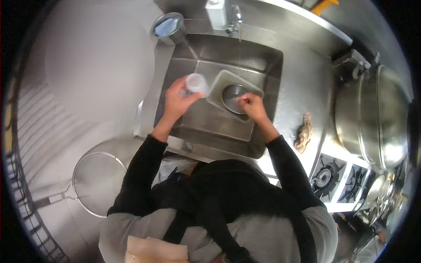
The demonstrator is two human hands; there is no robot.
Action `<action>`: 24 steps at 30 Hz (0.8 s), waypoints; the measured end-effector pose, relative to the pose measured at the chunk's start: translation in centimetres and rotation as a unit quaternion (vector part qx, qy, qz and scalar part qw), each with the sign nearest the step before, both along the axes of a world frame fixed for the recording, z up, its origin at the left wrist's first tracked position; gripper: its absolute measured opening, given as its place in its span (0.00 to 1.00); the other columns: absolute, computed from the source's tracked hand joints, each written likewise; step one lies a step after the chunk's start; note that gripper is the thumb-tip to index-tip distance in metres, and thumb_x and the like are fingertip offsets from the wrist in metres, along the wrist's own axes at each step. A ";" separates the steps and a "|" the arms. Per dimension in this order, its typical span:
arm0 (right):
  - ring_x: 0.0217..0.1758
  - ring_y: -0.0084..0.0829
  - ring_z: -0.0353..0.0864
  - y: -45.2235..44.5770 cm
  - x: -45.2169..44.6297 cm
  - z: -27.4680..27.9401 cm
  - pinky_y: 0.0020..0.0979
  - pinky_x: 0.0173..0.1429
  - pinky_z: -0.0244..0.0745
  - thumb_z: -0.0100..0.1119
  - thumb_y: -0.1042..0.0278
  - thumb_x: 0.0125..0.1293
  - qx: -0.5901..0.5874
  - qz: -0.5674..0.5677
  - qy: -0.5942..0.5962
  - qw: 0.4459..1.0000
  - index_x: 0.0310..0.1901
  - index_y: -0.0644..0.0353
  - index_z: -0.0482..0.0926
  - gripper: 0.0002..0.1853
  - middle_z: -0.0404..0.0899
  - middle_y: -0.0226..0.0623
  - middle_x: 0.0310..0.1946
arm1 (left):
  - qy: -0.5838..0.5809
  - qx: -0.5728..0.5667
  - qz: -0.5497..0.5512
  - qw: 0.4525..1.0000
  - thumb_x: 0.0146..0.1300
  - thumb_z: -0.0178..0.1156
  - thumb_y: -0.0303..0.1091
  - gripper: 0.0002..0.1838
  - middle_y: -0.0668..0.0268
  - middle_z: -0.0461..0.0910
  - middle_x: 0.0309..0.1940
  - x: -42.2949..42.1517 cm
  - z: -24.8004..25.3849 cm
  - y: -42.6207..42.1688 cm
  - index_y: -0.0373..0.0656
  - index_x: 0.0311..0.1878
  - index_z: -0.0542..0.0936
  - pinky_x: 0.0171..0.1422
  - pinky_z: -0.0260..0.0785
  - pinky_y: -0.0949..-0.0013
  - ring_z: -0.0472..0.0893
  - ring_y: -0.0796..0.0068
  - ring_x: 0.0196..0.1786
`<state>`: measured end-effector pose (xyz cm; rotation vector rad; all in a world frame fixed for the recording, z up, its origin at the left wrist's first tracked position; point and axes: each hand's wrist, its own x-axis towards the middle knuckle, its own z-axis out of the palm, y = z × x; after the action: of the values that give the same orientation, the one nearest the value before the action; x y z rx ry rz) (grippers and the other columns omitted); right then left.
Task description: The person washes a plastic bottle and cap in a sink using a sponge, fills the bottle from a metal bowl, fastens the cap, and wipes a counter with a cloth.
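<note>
My left hand [180, 97] is wrapped round a small translucent white container [196, 83] above the left part of the steel sink [197, 118]. My right hand [251, 105] has its fingers pressed together over a round dark metal bowl [231, 94]; what they hold, if anything, is too small to make out. The bowl rests in a pale rectangular tub [216, 87] inside the sink. Behind the sink stands the tap [235, 19], with a thin stream below it.
A metal pot [169, 37] with a blue cloth and a white bottle [216, 15] stand behind the sink. To the right are a brown lump [304, 133], burners [325, 176] and large pots [372, 114]. A round strainer [98, 184] lies lower left.
</note>
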<state>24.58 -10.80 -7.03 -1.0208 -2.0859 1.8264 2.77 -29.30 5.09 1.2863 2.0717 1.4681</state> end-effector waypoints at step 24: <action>0.54 0.44 0.78 -12.1 26.9 15.5 0.41 0.58 0.73 0.76 0.57 0.53 0.356 -0.366 0.152 0.846 0.59 0.60 0.73 0.34 0.79 0.43 0.49 | -0.521 -0.157 -0.250 0.801 0.72 0.51 0.38 0.24 0.54 0.67 0.62 9.2 -4.3 16.3 0.42 0.68 0.66 0.66 0.68 0.65 0.74 0.64 0.58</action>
<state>51.50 -22.95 8.49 -1.0044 -1.6061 0.6871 11.92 -12.99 0.84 0.5562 1.0468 1.0990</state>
